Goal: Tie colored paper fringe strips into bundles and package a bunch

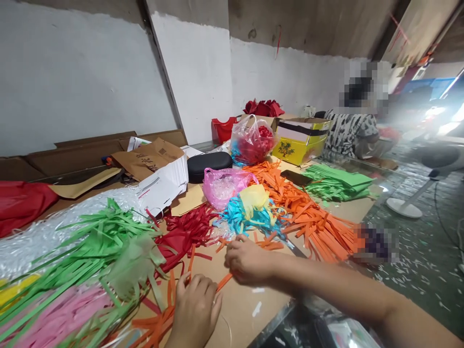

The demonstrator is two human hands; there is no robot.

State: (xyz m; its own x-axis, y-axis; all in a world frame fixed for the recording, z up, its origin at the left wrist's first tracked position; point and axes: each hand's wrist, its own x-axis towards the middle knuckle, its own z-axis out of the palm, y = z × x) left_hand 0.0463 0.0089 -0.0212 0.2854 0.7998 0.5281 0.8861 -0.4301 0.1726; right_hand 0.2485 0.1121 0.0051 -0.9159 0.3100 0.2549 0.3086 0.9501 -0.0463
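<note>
My left hand [195,304] is low in the middle of the view, its fingers curled on an orange fabric strip. Just to the right, my right hand [250,261] is closed on the same orange strip [224,282], which spans the short gap between them. Its ends are hidden in my fingers. More loose orange strips [155,321] lie left of my left hand. Beyond my right hand sit blue strips [239,217] with a yellow fabric piece [255,198] on top, and dark red strips [188,229] are to their left.
Green strips [105,237] and pink strips [68,311] cover the left side. A big orange pile [319,232] spreads at right. Behind are a pink plastic bag [224,186], black case [209,165] and yellow box [300,145]. A person [348,133] sits farther back, near a fan [404,208].
</note>
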